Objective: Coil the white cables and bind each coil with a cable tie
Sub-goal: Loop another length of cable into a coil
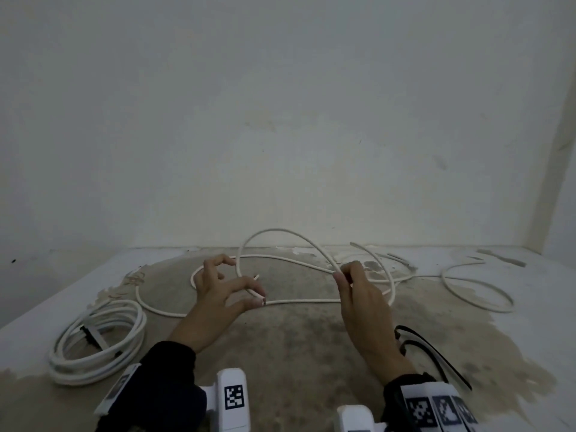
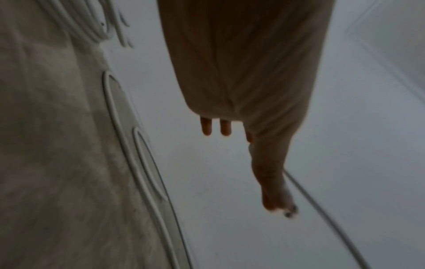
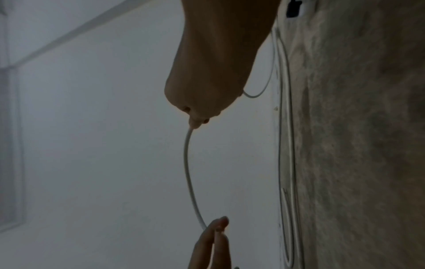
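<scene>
A loose white cable (image 1: 280,231) rises in a loop between my hands above the stained floor. My left hand (image 1: 249,294) pinches the cable near its cut end between thumb and forefinger, the other fingers spread; the pinching thumb and forefinger (image 2: 279,205) show in the left wrist view. My right hand (image 1: 344,275) pinches the same cable further along, where the loop comes down; its fingers (image 3: 195,122) hold the strand (image 3: 187,163). More of the cable (image 1: 477,294) trails in curves on the floor to the right. Black cable ties (image 1: 436,350) lie by my right wrist.
A finished white coil (image 1: 96,341) bound with ties lies on the floor at the left. Short pale offcuts (image 1: 501,258) lie near the back wall at the right. The wall (image 1: 280,120) stands close behind the cables.
</scene>
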